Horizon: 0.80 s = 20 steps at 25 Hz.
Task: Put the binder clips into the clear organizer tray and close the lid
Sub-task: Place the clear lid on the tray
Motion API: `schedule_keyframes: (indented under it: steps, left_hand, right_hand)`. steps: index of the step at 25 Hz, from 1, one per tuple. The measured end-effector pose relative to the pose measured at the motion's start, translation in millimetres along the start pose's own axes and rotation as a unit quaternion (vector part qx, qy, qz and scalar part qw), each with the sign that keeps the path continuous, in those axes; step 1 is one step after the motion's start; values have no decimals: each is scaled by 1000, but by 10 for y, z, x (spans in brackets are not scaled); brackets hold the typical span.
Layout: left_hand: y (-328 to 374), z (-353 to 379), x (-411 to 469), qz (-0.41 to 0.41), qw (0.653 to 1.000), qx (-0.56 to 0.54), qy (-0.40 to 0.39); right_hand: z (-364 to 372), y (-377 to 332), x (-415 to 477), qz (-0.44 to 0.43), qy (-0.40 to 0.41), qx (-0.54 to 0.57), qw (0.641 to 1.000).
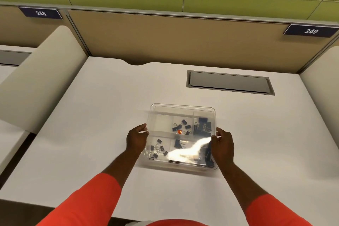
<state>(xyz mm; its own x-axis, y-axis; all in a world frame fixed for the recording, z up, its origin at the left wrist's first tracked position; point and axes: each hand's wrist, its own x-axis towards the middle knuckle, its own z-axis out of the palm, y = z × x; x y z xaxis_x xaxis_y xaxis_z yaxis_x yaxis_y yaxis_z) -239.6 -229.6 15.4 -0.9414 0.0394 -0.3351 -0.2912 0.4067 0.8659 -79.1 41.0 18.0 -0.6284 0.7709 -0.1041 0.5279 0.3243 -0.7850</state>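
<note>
Over clear tray [183,106], glossy lid [185,152], black clips [184,122]

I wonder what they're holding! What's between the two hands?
In the head view, the clear organizer tray with black binder clips inside lies between the left hand and right hand, which grip its lid.

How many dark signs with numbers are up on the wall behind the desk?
2. Both sit along the top of the partition: the 248 sign at the far left and the 249 sign at the far right. Others may lie outside the view.
</note>
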Motion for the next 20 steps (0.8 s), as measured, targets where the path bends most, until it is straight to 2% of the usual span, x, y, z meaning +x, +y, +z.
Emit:
schedule_keyframes:
  steps: [13, 20]
  left_hand:
    - [-167, 84, 49, 42, 996, 77, -26]
    - [-297, 132, -161, 155, 970, 185, -10]
  right_hand:
    - [17, 44, -42, 54, 12, -38, 998]
    - [36, 163, -132, 1, -15, -145, 989]
